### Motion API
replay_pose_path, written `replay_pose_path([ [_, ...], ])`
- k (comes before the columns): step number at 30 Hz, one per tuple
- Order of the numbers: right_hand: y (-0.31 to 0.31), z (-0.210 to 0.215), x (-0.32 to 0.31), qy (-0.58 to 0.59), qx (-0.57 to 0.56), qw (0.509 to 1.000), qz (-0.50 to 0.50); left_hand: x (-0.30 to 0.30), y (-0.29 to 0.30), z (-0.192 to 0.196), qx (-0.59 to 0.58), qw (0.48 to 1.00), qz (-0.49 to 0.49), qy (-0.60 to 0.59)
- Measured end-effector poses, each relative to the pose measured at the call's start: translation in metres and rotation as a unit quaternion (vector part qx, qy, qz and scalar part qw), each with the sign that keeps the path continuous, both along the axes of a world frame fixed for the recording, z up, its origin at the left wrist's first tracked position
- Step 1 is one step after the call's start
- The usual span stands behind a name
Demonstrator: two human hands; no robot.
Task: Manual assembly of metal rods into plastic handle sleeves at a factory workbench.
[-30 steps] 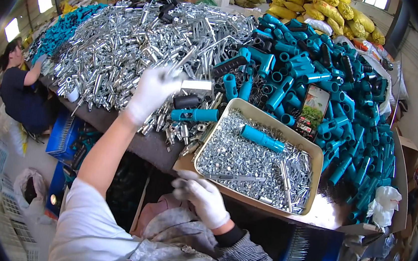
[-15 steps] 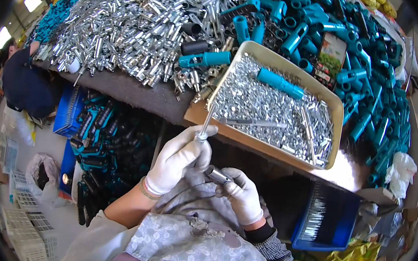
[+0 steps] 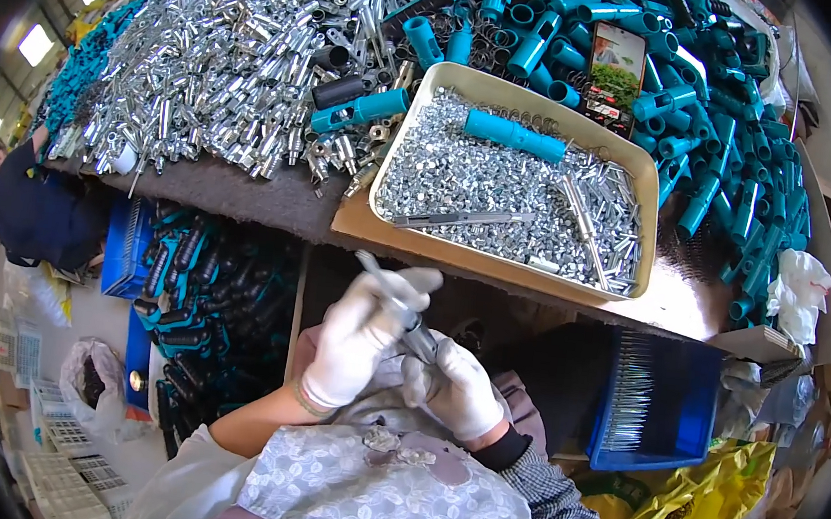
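Both my hands wear white gloves and meet in front of my apron. A thin metal rod (image 3: pixel 384 278) is pinched in my left hand (image 3: pixel 347 343), slanting from upper left to lower right, its outline smeared by motion. My right hand (image 3: pixel 463 389) grips a short, shiny metal sleeve (image 3: pixel 420 339). The rod's lower end meets the sleeve's upper end; whether it sits inside cannot be made out. Just beyond my hands, a cream tray (image 3: pixel 646 237) holds many small metal parts, a teal tube (image 3: pixel 515 136) and some longer metal pieces.
Heaped metal fittings (image 3: pixel 224 61) cover the bench's left, teal housings (image 3: pixel 707 188) its right. A printed card (image 3: pixel 615 74) lies among them. Below stand black-and-teal tools (image 3: pixel 194 278), a blue bin (image 3: pixel 686 406) of metal rods and a yellow bag (image 3: pixel 681 515). Another person (image 3: pixel 45 209) works at far left.
My hands have come together, bringing the rod's lower end to the metal sleeve. The rod has tilted further left. The view has shifted slightly, so the bench sits further left and higher.
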State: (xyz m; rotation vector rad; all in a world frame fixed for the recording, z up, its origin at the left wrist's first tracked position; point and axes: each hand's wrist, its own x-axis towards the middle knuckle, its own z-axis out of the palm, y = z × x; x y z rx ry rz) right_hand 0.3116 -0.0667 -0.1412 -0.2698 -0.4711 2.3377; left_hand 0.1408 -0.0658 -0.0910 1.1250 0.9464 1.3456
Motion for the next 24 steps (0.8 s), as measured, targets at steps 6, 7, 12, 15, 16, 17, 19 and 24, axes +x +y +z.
replay_pose_path([
  [6, 0.004, 0.017, -0.007, -0.039, 0.023, 0.999, 0.000, 0.000, -0.007, 0.007, 0.040, 0.999, -0.017, -0.004],
  [7, 0.006, 0.023, -0.003, -0.036, 0.023, 0.999, 0.022, -0.003, -0.008, 0.015, 0.055, 0.996, -0.038, 0.051],
  [12, 0.010, 0.042, 0.009, -0.255, 0.256, 0.932, 0.011, -0.012, -0.010, 0.051, 0.026, 0.981, -0.063, 0.183],
  [15, 0.021, 0.111, 0.017, -0.413, 0.604, 0.642, -0.226, -0.028, -0.017, 0.062, 0.172, 0.971, 0.062, 0.154],
  [16, 0.027, 0.132, 0.024, -0.273, 0.685, 0.642, -0.209, -0.031, -0.021, 0.063, 0.159, 0.967, 0.088, 0.179],
  [17, 0.016, 0.146, 0.026, -0.118, 0.649, 0.735, -0.159, -0.029, -0.022, 0.067, 0.153, 0.965, 0.095, 0.193],
  [19, -0.010, 0.203, 0.022, 0.016, 0.484, 0.867, -0.119, -0.031, -0.015, 0.065, 0.193, 0.932, 0.026, 0.306],
  [24, -0.017, 0.225, 0.023, 0.130, 0.457, 0.855, -0.209, -0.021, -0.020, 0.057, 0.175, 0.942, 0.039, 0.285],
])
